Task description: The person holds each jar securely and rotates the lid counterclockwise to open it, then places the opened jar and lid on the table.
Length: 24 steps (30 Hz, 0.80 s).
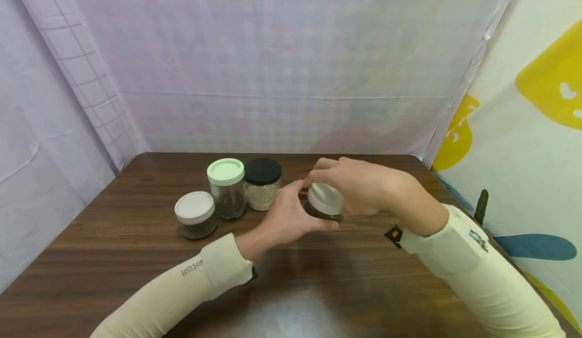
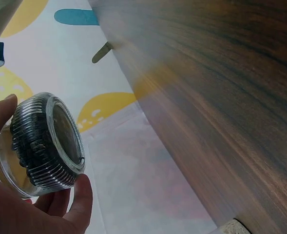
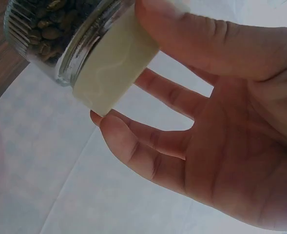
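Note:
A ribbed glass jar [image 2: 41, 141] of dark beans that look like coffee beans is held above the table. My left hand [image 1: 289, 214] grips its glass body, thumb on one side and fingers on the other. From above, my right hand [image 1: 356, 184] holds the pale screw lid [image 1: 325, 199] by its rim. In the right wrist view the lid [image 3: 116, 61] sits on the jar's mouth, with the thumb and fingertips around its edge. The beans [image 3: 50, 31] show through the glass there.
Left of the hands stand three lidded jars: a short white-lidded jar [image 1: 195, 209], a taller green-lidded jar [image 1: 227, 174] with brown contents, and a black-lidded jar [image 1: 262, 171] with pale grains. The brown wooden table [image 1: 113, 247] ends at cloth hangings [image 1: 291, 75].

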Motion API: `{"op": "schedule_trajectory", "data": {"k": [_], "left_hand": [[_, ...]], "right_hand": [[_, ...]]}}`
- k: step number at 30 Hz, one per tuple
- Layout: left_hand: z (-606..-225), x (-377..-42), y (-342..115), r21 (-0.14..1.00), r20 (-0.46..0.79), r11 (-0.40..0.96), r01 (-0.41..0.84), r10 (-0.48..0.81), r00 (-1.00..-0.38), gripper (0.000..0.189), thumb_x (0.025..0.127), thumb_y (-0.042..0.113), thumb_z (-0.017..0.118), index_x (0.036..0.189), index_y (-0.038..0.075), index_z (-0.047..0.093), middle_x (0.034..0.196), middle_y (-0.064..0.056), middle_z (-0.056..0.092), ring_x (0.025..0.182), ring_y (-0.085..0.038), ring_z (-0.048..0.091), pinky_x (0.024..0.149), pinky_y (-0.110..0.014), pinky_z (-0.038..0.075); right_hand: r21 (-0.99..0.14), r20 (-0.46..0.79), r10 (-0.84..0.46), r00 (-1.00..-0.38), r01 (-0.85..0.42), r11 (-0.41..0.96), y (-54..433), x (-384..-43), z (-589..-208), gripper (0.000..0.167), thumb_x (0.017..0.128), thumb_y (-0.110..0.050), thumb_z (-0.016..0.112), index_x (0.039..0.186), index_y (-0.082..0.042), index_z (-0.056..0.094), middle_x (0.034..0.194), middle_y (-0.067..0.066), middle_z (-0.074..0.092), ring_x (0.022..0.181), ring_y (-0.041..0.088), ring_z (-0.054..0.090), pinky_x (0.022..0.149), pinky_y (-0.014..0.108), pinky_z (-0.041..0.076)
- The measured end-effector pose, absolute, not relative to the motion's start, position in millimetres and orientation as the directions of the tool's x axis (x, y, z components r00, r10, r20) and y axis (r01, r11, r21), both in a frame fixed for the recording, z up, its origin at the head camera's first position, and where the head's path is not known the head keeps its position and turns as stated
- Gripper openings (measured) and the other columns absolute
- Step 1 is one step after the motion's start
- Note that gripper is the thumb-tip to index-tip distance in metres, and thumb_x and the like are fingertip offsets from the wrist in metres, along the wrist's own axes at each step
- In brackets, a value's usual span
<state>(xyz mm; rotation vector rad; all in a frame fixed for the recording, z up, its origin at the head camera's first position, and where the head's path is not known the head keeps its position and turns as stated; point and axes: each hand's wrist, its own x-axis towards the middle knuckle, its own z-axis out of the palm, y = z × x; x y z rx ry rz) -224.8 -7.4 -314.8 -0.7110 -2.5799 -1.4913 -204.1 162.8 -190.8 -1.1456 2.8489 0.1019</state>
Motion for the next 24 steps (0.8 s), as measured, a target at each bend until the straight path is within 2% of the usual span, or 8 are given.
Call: {"op": "schedule_trajectory", "data": {"k": [6,9,11,13,16,19,22,24], "left_hand": [[-311.7,-224.5,-9.0,0.805,0.294,0.409,0.43,0.354,-0.888,0.087,0.065,0.045,0.095,0.137,0.019,0.055,0.124,0.004,0.063,0.113,-0.016,0.064,0.092,-0.037,0.056],[-310.1,-224.1,-9.4,0.808,0.287,0.412,0.422,0.35,-0.892,0.085,0.065,0.045,0.095,0.136,0.018,0.055,0.124,0.005,0.063,0.112,-0.016,0.063,0.092,-0.037,0.056],[-308.9,-223.7,-9.3,0.808,0.283,0.419,0.414,0.34,-0.897,0.085,0.065,0.045,0.095,0.135,0.018,0.056,0.123,0.005,0.063,0.111,-0.015,0.063,0.091,-0.037,0.056],[-307.6,-223.9,-9.0,0.809,0.284,0.42,0.41,0.331,-0.9,0.085,0.064,0.045,0.096,0.135,0.017,0.057,0.123,0.005,0.064,0.111,-0.015,0.064,0.091,-0.038,0.056],[-306.4,-224.5,-8.6,0.801,0.283,0.437,0.409,0.325,-0.902,0.086,0.064,0.045,0.096,0.136,0.017,0.056,0.124,0.005,0.064,0.111,-0.015,0.064,0.091,-0.038,0.056],[-306.3,-224.9,-8.8,0.792,0.276,0.456,0.406,0.326,-0.904,0.085,0.064,0.045,0.095,0.136,0.018,0.057,0.126,0.005,0.064,0.113,-0.016,0.064,0.093,-0.039,0.056],[-307.4,-225.1,-9.4,0.781,0.285,0.463,0.419,0.332,-0.899,0.084,0.066,0.044,0.095,0.136,0.02,0.057,0.126,0.006,0.064,0.114,-0.016,0.064,0.094,-0.039,0.056],[-307.8,-225.0,-9.4,0.78,0.293,0.458,0.426,0.335,-0.896,0.082,0.066,0.044,0.095,0.135,0.022,0.058,0.127,0.006,0.064,0.114,-0.016,0.065,0.094,-0.038,0.056]], "right_hand": [[0.035,-0.076,-0.695,-0.715,-0.699,0.714,164.0,-203.5,-190.4,0.082,0.071,-0.005,0.091,0.141,-0.023,0.055,0.139,-0.001,0.051,0.119,0.028,0.056,0.097,0.047,0.053],[-0.01,-0.076,-0.687,-0.723,-0.688,0.725,167.5,-203.1,-186.2,0.084,0.072,-0.005,0.09,0.145,-0.021,0.051,0.14,0.001,0.05,0.116,0.026,0.058,0.094,0.046,0.054],[-0.044,-0.071,-0.67,-0.739,-0.669,0.742,171.2,-202.5,-181.4,0.081,0.078,-0.009,0.086,0.148,-0.02,0.048,0.141,0.004,0.049,0.114,0.025,0.059,0.091,0.045,0.055],[-0.062,-0.067,-0.627,-0.776,-0.624,0.779,173.9,-201.9,-175.3,0.076,0.086,-0.023,0.082,0.151,-0.019,0.044,0.145,0.006,0.047,0.115,0.026,0.059,0.093,0.047,0.054],[-0.03,-0.011,-0.495,-0.869,-0.494,0.869,171.9,-201.6,-168.2,0.071,0.098,-0.056,0.059,0.153,-0.015,0.041,0.149,0.012,0.047,0.121,0.033,0.059,0.097,0.053,0.051],[0.017,0.03,-0.322,-0.946,-0.321,0.947,163.5,-202.6,-168.3,0.093,0.094,-0.081,0.031,0.15,-0.007,0.043,0.144,0.019,0.054,0.121,0.042,0.06,0.095,0.06,0.05],[0.06,0.022,-0.237,-0.971,-0.236,0.97,154.7,-206.5,-177.6,0.104,0.091,-0.086,0.021,0.144,-0.001,0.047,0.132,0.023,0.062,0.114,0.045,0.063,0.087,0.06,0.053],[0.083,-0.008,-0.239,-0.971,-0.239,0.968,151.0,-209.0,-186.0,0.1,0.093,-0.083,0.023,0.142,0.001,0.049,0.129,0.023,0.063,0.111,0.044,0.064,0.085,0.058,0.054]]}}
